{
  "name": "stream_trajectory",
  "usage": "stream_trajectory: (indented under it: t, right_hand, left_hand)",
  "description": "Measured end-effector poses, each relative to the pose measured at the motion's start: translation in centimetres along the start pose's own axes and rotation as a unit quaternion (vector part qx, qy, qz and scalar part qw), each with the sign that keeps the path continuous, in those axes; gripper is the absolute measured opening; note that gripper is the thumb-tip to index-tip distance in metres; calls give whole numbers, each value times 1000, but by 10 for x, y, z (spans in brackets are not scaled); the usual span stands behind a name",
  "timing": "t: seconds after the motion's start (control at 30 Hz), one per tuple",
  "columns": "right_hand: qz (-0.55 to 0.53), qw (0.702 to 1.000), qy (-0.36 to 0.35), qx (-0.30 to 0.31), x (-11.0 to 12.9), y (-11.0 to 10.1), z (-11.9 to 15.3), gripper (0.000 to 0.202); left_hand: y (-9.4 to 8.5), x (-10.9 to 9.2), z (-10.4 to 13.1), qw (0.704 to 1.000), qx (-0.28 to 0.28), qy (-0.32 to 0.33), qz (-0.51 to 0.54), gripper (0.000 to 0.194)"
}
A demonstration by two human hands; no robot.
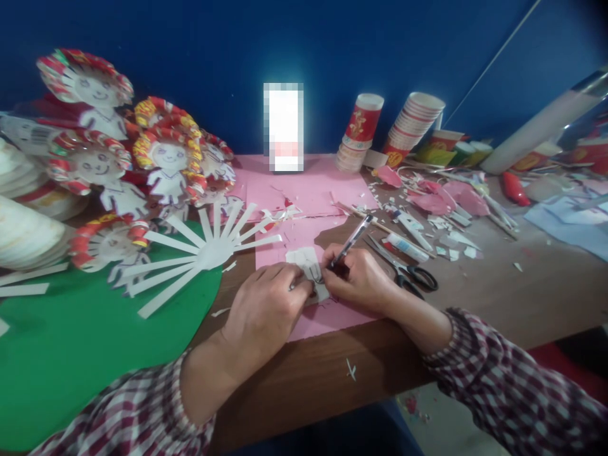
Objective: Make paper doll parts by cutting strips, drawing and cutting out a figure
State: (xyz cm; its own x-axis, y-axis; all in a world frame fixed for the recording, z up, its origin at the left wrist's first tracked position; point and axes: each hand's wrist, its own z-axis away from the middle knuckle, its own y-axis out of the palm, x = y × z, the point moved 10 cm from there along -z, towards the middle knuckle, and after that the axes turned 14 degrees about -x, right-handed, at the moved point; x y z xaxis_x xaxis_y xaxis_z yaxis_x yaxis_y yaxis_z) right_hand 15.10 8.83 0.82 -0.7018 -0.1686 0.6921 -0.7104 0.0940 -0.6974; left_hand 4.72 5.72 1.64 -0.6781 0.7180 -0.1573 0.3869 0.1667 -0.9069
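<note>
A small piece of white paper with dark drawn lines lies on pink paper in front of me. My right hand is closed round a pen, its barrel leaning up to the right and its tip hidden by my fingers. From the left, my left hand has its fingers curled over the edge of the white paper, holding it against the pink sheet. To the left lies a white cut-paper shape with long strips fanning out. Scissors with black handles lie just right of my right hand.
Paper-cup dolls with drawn faces crowd the back left, above a green sheet. Stacked paper cups stand at the back near a blurred-out bright upright panel. Glue tubes and paper scraps litter the right.
</note>
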Motion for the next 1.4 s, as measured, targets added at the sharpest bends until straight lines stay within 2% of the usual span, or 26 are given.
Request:
stream_trajectory:
  t: [0.43, 0.67, 0.97, 1.4]
  right_hand:
    - [-12, 1000, -1, -2, 0, 1, 0, 6]
    - [-18, 999, 22, -17, -6, -2, 0, 7]
    - [-11, 1000, -2, -12, -2, 1, -1, 5]
    - [8, 1000, 4, -4, -1, 0, 1, 6]
  left_hand:
    - [1, 0, 0, 1000, 2, -5, -2, 14]
    - [2, 0, 0, 1000, 7, -6, 1, 15]
    - [1, 0, 0, 1000, -1, -4, 3, 14]
    - [2, 0, 0, 1000, -2, -2, 0, 14]
